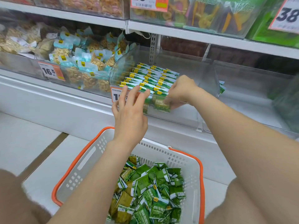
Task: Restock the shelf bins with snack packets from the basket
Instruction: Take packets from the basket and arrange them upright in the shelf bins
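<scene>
While the right hand [181, 91] pinches a green packet [161, 105] low inside the clear bin [191, 117], it should set it upright against the rows [150, 78] just behind the grip. The left hand [129, 113], fingers spread and empty, may steady them; the basket [77, 160] lies below.

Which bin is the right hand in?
The middle bin, lined with rowed green packets; the bin left of it holds blue-topped nut packs.

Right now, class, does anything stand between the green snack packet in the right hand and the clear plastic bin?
Nothing visible. The right hand holds the green snack packet inside the clear plastic bin, behind its front wall.
</scene>
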`<state>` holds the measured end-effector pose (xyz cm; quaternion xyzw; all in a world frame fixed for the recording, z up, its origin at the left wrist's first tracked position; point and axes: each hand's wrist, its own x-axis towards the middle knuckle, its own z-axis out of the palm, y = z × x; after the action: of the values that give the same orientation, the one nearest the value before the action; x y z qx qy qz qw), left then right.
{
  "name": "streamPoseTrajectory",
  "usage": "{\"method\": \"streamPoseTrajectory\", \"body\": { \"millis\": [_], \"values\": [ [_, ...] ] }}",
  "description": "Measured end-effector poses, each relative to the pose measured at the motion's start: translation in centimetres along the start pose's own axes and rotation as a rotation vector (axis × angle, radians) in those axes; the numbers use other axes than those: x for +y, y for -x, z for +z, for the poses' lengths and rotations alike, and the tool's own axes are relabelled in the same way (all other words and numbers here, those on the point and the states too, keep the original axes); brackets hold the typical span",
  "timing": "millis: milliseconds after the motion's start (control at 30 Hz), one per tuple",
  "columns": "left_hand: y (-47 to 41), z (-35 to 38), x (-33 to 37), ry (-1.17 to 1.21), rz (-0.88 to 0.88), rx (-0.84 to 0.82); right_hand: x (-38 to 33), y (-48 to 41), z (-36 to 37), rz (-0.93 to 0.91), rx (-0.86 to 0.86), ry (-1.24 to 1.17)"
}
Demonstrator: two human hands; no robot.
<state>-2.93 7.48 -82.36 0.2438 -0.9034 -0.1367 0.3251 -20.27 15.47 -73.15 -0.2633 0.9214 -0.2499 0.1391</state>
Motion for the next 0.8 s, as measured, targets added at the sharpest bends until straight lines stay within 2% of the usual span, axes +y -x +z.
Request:
{"method": "streamPoseTrajectory", "body": {
  "millis": [100, 233, 433, 467, 533, 600, 667, 800],
  "values": [
    [-0.2, -0.1, -0.1, 0.019, -0.005, 0.012, -0.9, -0.4, 0.3, 0.014, -0.025, 0.012],
    [-0.2, 0.0, -0.2, 0.034, -0.004, 0.008, -1.4, -0.6, 0.7, -0.017, -0.009, 0.15],
    [-0.1, 0.0, -0.2, 0.058, -0.007, 0.012, -0.5, -0.2, 0.0, -0.088, -0.034, 0.065],
    [0.0, 0.0, -0.2, 0.061, -0.004, 0.01, -0.2, 0.0, 0.0, -0.105, -0.013, 0.036],
    [0.0, -0.1, -0.2, 0.07, -0.006, -0.001, 0.1, 0.3, 0.1, -0.156, 0.136, 0.007],
    [-0.3, -0.3, -0.2, 0.101, -0.014, -0.005, -0.1, 1.4, 0.1, -0.272, 0.32, 0.071],
    [-0.4, -0.4, -0.2, 0.171, -0.001, 0.043, -0.7, 3.3, -0.1, -0.418, 0.375, 0.1],
    [1.0, 0.4, -1.4, 0.256, -0.03, 0.292, -0.9, 5.9, 1.2, -0.62, 0.149, 0.248]
  ]
}}
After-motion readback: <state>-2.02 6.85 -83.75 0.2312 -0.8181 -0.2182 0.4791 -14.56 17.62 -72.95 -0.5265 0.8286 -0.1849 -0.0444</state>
